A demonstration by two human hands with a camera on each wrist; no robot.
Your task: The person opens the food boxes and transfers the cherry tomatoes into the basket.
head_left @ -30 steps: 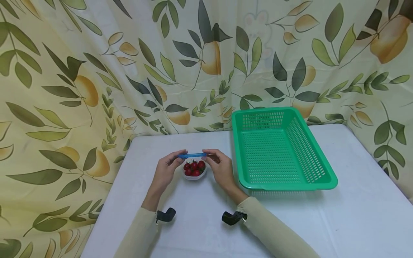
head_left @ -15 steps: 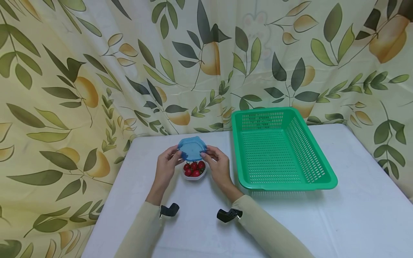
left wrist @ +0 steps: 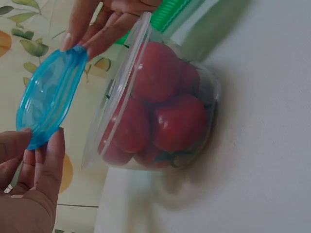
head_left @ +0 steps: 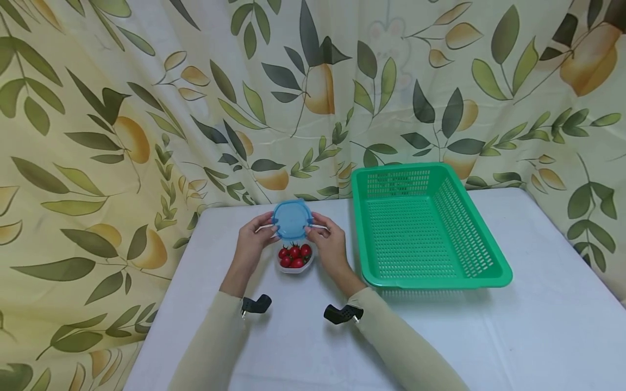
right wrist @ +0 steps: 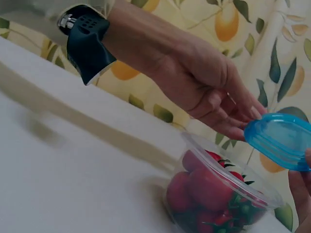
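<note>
- Holding a blue lid by its two side edges, the person has it left of centre in the head frame, just above the clear tub and tilted so the broad face shows.
- Left hand: thumb and fingers pinching the lid's left edge. Right hand: same deal on the right edge, so both grips are narrow.
- Both wrist views show the lid apart from the tub's rim (no contact there).
- Handling-wise, the lid looks like thin, see-through plastic: probably very light, a bit bendy, and maybe slick if damp, though the pictures don't tell wet from dry.
- Best hold is probably right where the fingers are, on the raised rim, since the flat middle offers little to grab.
- The tub is likely light itself, but the red tomatoes inside should give it some weight. Its sides look squeezable, so cupping it low seems smarter than pinching the lip.
- Tomatoes look smooth, firm-ish and easy to bruise; a gentle fingertip hold would likely do.
- Green basket sits right of centre on the white table, touched by neither hand.
</note>
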